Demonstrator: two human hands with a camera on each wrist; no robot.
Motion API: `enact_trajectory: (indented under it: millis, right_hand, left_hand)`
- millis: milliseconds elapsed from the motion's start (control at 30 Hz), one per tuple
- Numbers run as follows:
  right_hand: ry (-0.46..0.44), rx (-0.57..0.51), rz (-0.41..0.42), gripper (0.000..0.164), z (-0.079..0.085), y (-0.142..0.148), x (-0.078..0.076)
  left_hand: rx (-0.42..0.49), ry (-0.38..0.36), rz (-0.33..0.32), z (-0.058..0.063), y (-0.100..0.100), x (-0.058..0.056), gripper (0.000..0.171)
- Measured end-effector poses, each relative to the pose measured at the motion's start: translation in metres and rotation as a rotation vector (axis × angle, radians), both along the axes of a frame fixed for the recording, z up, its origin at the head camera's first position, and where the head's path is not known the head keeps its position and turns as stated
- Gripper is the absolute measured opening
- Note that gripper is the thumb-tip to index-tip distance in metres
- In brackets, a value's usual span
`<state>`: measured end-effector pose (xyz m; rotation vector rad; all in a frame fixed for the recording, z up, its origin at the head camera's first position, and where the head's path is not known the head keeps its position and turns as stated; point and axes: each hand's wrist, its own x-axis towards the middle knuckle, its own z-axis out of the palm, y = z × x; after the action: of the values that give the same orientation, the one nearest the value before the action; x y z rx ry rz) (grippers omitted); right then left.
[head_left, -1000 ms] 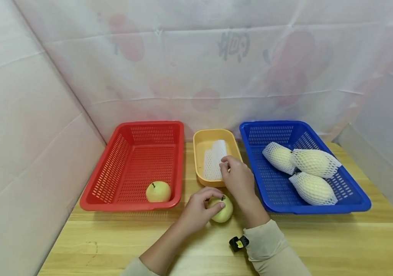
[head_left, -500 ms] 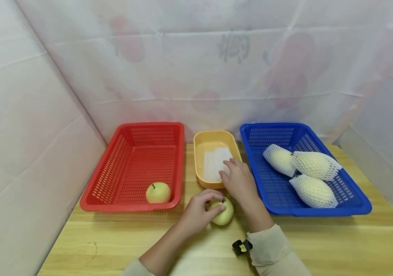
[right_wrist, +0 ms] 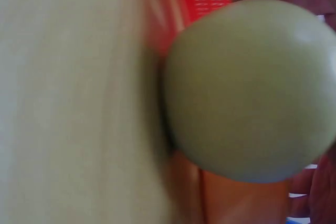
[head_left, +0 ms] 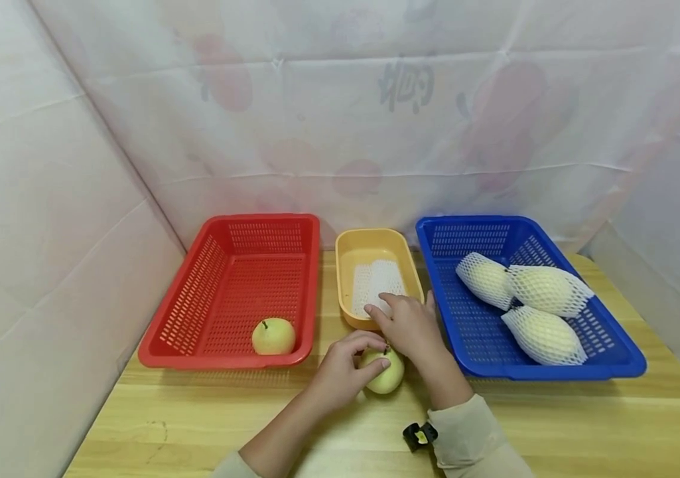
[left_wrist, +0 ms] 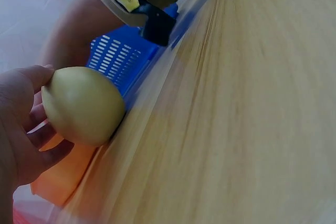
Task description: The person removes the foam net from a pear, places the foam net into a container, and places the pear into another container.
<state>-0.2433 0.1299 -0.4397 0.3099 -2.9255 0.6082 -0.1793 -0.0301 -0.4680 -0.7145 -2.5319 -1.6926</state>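
My left hand (head_left: 342, 372) holds a yellow-green pear (head_left: 389, 377) on the table, thumb on the near side and fingers over the top by the stem. In the left wrist view that hand (left_wrist: 18, 129) curls around one side of the pear (left_wrist: 84, 106). Over the front end of a yellow tray (head_left: 369, 240) hovers my right hand (head_left: 414, 332), its fingers loosely spread with nothing seen between them. White foam net sleeves (head_left: 380, 282) lie in the tray, partly hidden by the right fingers. The pear (right_wrist: 252, 93) fills much of the right wrist view.
At the left stands a red basket (head_left: 229, 362) with one bare pear (head_left: 274, 336) in its front corner. A blue basket (head_left: 548, 372) at the right holds three pears (head_left: 545, 335) in foam nets. A white printed cloth (head_left: 340, 119) hangs behind.
My right hand has come away from the foam net sleeve, which dropped lower in the tray, and moved toward me. The left hand keeps its hold on the pear.
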Motion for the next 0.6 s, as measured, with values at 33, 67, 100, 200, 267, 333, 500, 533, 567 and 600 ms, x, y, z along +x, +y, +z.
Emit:
enact_trajectory:
  millis: [33, 67, 100, 200, 267, 333, 500, 533, 567, 600]
  right_hand:
    - [0.01, -0.016, 0.009, 0.056, 0.002, 0.001, 0.002]
    - [0.021, -0.033, 0.02, 0.053, 0.004, 0.002, 0.003]
    - [0.033, -0.052, 0.037, 0.051, 0.006, 0.003, 0.005]
    - [0.06, -0.116, 0.107, 0.043, 0.014, 0.004, 0.011]
    - [0.066, -0.16, 0.164, 0.039, 0.02, 0.003, 0.015]
    - [0.069, -0.202, 0.225, 0.032, 0.026, 0.004, 0.019]
    - [0.069, -0.238, 0.374, 0.016, 0.037, 0.01, 0.026]
    - [0.058, -0.236, 0.407, 0.014, 0.038, 0.012, 0.026]
    - [0.04, -0.235, 0.444, 0.012, 0.04, 0.015, 0.027]
    - [0.011, -0.237, 0.481, 0.011, 0.04, 0.018, 0.027]
  left_hand:
    - [0.001, -0.007, 0.0, 0.0, 0.0, 0.0, 0.019]
    - [0.003, -0.009, 0.0, -0.001, 0.0, 0.0, 0.019]
    - [0.005, -0.011, 0.0, -0.001, -0.001, 0.0, 0.02]
    - [0.008, -0.012, -0.002, -0.002, -0.002, -0.001, 0.02]
    - [0.01, -0.021, -0.001, -0.002, -0.003, -0.002, 0.019]
    - [0.018, -0.029, -0.003, -0.001, -0.004, -0.002, 0.018]
    - [0.036, -0.053, -0.021, 0.0, -0.005, -0.003, 0.021]
    - [0.033, -0.055, -0.022, 0.0, -0.005, -0.004, 0.023]
    - [0.033, -0.06, -0.026, 0.0, -0.006, -0.004, 0.025]
    - [0.03, -0.063, -0.03, 0.0, -0.006, -0.004, 0.026]
